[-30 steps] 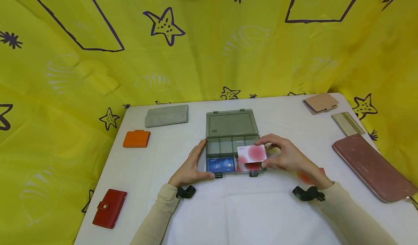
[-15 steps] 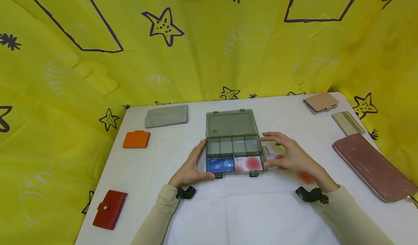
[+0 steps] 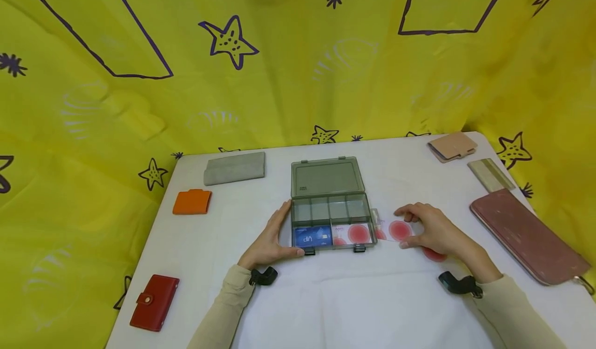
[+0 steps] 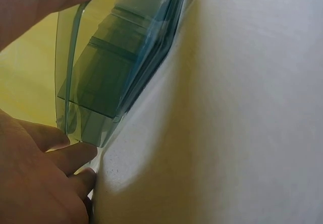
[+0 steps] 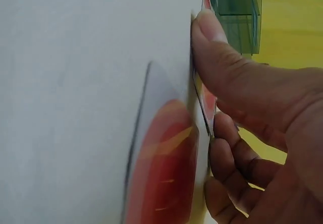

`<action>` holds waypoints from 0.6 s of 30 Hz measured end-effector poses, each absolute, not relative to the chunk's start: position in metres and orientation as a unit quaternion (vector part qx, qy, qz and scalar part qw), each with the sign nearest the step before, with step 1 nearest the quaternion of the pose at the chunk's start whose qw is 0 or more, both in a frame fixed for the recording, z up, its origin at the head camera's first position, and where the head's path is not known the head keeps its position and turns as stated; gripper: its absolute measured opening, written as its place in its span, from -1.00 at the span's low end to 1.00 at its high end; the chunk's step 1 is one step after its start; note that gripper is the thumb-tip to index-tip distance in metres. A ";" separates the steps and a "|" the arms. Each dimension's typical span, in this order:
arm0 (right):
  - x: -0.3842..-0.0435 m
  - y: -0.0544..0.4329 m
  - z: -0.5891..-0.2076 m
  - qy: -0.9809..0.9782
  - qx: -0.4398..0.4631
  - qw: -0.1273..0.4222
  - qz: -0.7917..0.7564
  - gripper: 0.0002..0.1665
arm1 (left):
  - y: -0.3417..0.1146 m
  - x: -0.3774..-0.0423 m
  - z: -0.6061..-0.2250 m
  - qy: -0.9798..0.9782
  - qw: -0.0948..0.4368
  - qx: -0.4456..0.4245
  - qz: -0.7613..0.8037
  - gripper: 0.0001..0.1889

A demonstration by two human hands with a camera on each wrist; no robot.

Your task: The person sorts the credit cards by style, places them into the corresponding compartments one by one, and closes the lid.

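Observation:
A grey translucent compartment box (image 3: pixel 328 181) stands with its lid laid back. Its front compartments hold a blue VIP card (image 3: pixel 313 237) and a white-and-pink card (image 3: pixel 352 234). Along the box's left side lie the straight fingers of my left hand (image 3: pixel 268 240), thumb at the front left corner; the left wrist view shows fingertips at the box wall. My right hand (image 3: pixel 430 229) is over a card with a red circle (image 3: pixel 399 230) on the table, thumb and index finger spread across it. Another red-circled card (image 5: pixel 164 168) lies closer to me, partly hidden by this hand in the head view.
On the left lie a grey wallet (image 3: pixel 235 168), an orange card case (image 3: pixel 192 201) and a red snap wallet (image 3: pixel 154 302). At right are a tan wallet (image 3: pixel 451 147), a beige-gold flat case (image 3: pixel 491 175) and a long mauve zip wallet (image 3: pixel 528 235). A yellow cloth (image 3: pixel 279 95) hangs behind.
My right hand lowered the white-and-pink card into the front right compartment, let it go, and moved right to the card on the table. My left hand stayed by the box.

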State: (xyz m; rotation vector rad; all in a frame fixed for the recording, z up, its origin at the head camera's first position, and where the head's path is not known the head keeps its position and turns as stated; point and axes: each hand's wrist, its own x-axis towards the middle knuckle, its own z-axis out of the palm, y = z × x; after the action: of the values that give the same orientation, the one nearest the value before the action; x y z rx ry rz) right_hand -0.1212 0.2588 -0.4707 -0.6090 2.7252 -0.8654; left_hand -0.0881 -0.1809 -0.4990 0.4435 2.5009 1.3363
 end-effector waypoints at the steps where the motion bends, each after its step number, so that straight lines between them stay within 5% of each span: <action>1: -0.121 0.258 -0.471 0.926 -0.207 0.108 -0.297 -0.22 | -0.181 -0.088 -0.499 0.863 0.136 0.154 0.461 0.36; 13: -0.129 0.267 -0.471 0.912 -0.213 0.074 -0.342 -0.66 | -0.181 -0.089 -0.500 0.861 0.138 0.153 0.465 0.36; 18: -0.134 0.270 -0.466 0.889 -0.219 0.056 -0.397 -0.68 | -0.181 -0.088 -0.499 0.859 0.141 0.149 0.470 0.36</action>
State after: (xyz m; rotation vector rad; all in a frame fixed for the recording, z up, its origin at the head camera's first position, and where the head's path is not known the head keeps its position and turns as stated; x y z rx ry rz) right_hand -0.1342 0.2699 -0.4663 -0.6638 2.6978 -1.2057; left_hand -0.0880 -0.1812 -0.4985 0.4313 2.4797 1.3559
